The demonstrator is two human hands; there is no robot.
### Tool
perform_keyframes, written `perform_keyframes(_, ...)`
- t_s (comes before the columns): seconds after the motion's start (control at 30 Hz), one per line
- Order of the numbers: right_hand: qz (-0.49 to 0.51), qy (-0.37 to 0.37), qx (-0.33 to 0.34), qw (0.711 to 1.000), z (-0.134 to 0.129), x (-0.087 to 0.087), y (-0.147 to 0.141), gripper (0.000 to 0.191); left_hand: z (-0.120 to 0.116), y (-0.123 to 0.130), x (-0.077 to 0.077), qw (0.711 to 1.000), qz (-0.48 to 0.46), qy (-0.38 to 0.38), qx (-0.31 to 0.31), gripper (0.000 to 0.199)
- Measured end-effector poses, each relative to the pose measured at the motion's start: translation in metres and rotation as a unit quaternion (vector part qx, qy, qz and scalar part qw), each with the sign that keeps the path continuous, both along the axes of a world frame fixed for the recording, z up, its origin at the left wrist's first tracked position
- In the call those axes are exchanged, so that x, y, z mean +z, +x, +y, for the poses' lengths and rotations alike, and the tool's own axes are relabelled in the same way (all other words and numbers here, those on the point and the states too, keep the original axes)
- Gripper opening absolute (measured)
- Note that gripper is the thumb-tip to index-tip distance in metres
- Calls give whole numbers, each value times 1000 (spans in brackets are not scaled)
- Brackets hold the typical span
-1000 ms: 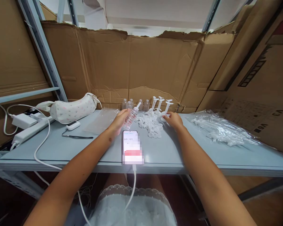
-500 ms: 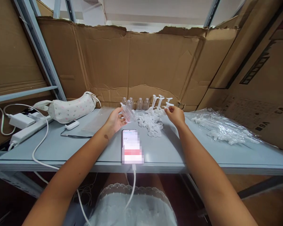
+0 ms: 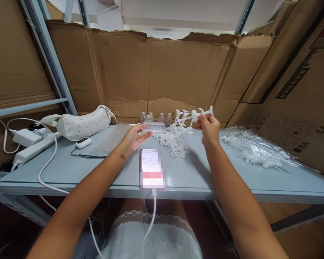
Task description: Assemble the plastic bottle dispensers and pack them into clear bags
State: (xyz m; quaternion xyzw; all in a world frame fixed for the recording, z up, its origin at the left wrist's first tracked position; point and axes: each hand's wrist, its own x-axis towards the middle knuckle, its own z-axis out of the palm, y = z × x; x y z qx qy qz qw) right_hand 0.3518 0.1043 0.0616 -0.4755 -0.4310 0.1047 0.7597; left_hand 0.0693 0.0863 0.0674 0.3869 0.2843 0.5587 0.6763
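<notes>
Bottle lies near level, I see, left fingers around it; right fingers pinch a pump, stem angling left toward it.

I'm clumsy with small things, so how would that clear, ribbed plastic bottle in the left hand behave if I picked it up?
The clear, ribbed plastic bottle is probably light: its walls look see-through, with no liquid showing. Its ridges may help against slipping. Set down sideways, as the left hand holds it, its seemingly round body might roll.
</notes>
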Motion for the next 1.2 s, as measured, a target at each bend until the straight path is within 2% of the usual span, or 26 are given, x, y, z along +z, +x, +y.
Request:
perform_keyframes(0.23,40,-42,211,976,-4,-8,-34,45,0,1,-3,999,-23,28,-29,22)
perform_keyframes(0.33,56,-58,262,962,-7,-10,-44,44,0,1,-2,998,-40,35,-29,30)
perform_keyframes(0.57,95,-82,281,951,-10,-10,-51,36,-3,1,0,997,-51,61,-14,46)
perform_keyframes(0.73,100,-94,296,945,-11,-12,-58,34,-4,4,-2,996,-43,65,-36,54)
perform_keyframes(1.0,92,-111,331,932,-15,-17,-69,32,-2,13,-10,994,-46,81,-57,40)
perform_keyframes(1.2,96,-127,368,916,-18,-18,-71,32,-3,14,-10,992,-70,92,-60,32)
